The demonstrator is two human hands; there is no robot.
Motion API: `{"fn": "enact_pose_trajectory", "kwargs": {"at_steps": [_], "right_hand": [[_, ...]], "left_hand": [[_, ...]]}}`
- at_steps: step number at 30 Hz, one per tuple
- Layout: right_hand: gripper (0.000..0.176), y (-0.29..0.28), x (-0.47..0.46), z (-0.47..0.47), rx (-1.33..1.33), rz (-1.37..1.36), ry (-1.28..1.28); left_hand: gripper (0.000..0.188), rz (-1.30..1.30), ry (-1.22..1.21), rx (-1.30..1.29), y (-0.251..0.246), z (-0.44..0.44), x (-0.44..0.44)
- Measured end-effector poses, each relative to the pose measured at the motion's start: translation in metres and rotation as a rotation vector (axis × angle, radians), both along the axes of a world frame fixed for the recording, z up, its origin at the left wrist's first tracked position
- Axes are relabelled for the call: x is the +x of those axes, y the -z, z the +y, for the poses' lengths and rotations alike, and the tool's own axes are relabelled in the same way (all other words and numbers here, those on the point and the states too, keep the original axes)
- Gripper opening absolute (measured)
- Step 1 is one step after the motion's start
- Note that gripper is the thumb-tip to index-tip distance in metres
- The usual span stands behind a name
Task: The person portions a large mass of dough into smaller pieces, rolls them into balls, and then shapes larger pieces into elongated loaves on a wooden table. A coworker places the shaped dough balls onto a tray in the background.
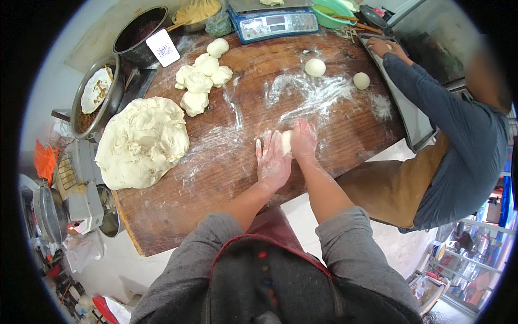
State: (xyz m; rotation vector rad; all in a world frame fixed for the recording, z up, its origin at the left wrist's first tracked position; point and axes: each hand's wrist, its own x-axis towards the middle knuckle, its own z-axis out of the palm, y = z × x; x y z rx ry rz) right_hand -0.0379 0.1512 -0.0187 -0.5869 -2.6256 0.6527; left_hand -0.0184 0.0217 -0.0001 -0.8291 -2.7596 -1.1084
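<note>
Between my two floury hands, a small ball of dough (287,142) rests on the wooden worktable (243,178). My left hand (274,160) presses its thumb side against the ball, fingers pointing away from me. From the other side, my right hand (304,139) cups the same ball with its fingers curled; part of the dough is hidden under the hands. Two smooth dough balls, one (315,67) beyond my hands and another (361,81) farther right, sit by smeared flour. A big dough mass (141,141) lies at left, with several rough dough pieces (198,79) behind it.
A blue-framed digital scale (277,26) stands at the back, beside a green basin (332,18). Metal bowls of filling (97,93) and a dark pot (139,36) line the left edge. At right, a co-worker's hands (386,47) reach over a baking tray (398,89).
</note>
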Motion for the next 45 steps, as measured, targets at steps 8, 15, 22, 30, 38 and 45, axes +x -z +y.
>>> {"fn": "enact_pose_trajectory", "kwargs": {"at_steps": [8,15,22,30,38,45], "right_hand": [[0.02,0.003,0.0,-0.012,0.145,0.22,-0.177],[0.013,0.002,-0.006,-0.019,-0.213,0.001,-0.241],[0.019,0.003,-0.001,-0.034,0.08,0.244,-0.075],[0.019,0.013,-0.006,-0.039,-0.122,0.165,-0.15],[0.031,-0.006,-0.004,-0.054,-0.593,0.035,0.002],[0.03,-0.006,-0.015,-0.049,-0.221,0.061,-0.139]], "left_hand": [[0.063,0.231,0.023,-0.197,0.013,-0.006,0.001],[0.052,-0.157,0.034,-0.142,0.014,-0.009,-0.007],[0.065,0.018,0.061,0.012,0.021,-0.024,-0.003],[0.056,-0.065,0.16,0.377,0.021,-0.027,-0.011],[0.043,-0.352,-0.103,0.801,0.02,-0.031,-0.025],[0.044,-0.254,-0.111,0.659,0.027,-0.031,-0.015]]}}
